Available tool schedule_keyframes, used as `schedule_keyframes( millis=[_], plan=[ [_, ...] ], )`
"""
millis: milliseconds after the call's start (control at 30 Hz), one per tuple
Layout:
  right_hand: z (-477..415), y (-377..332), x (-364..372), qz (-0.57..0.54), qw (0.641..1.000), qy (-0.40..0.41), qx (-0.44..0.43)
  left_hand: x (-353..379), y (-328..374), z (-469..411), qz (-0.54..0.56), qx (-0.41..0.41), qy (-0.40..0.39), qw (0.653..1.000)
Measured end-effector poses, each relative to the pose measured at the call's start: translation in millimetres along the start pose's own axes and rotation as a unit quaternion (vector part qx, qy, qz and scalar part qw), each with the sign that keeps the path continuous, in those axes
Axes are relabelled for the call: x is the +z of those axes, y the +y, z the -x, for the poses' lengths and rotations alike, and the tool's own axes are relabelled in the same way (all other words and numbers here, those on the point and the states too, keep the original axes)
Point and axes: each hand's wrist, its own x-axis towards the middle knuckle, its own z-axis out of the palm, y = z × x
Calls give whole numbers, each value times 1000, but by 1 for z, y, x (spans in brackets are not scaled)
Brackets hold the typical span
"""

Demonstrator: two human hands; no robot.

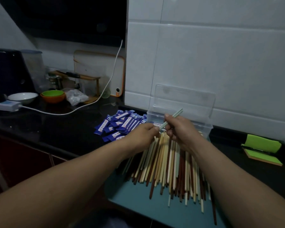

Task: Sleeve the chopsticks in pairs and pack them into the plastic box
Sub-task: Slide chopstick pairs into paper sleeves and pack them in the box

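A heap of loose chopsticks (168, 163) in cream, brown and pale green lies on a teal tray (138, 199). My right hand (179, 129) grips a pale green pair of chopsticks (174, 116), tilted up to the right over the clear plastic box (179, 112), whose lid stands open against the tiled wall. My left hand (143, 134) pinches the lower end of that pair with its fingertips. A pile of blue paper sleeves (120, 125) lies on the black counter left of the box.
A white cable (82, 107) runs from a power strip (3, 105) across the counter at the left. Bowls (53, 95), a dark kettle (8, 71) and a cutting board stand at the back left. A green notepad (262, 149) lies at the right.
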Motion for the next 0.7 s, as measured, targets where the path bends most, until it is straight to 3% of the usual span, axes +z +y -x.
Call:
schedule_keyframes(
  millis=[100, 233, 300, 367, 467, 567, 700],
  plan=[
    [-4, 1, 4, -27, 998, -64, 8, 10, -8, -12, 26, 19, 104, 994],
    [-5, -1, -3, 8, 994, -106, -16, 12, -5, -18, 64, 18, 140, 988],
    [-4, 0, -7, 72, 991, -105, -48, -6, -7, -23, -52, 62, 193, 978],
    [-2, 4, -10, 118, 986, -98, -61, -32, -11, -30, -244, 75, 247, 935],
    [3, 11, -10, 126, 986, -97, -53, -60, -15, -44, -468, -16, 236, 851],
    [6, 14, -12, 137, 985, -83, -58, -67, -14, -54, -517, -108, 180, 830],
    [2, 21, -20, 128, 987, -73, -56, -65, -15, -62, -520, -107, 172, 830]
  ],
)
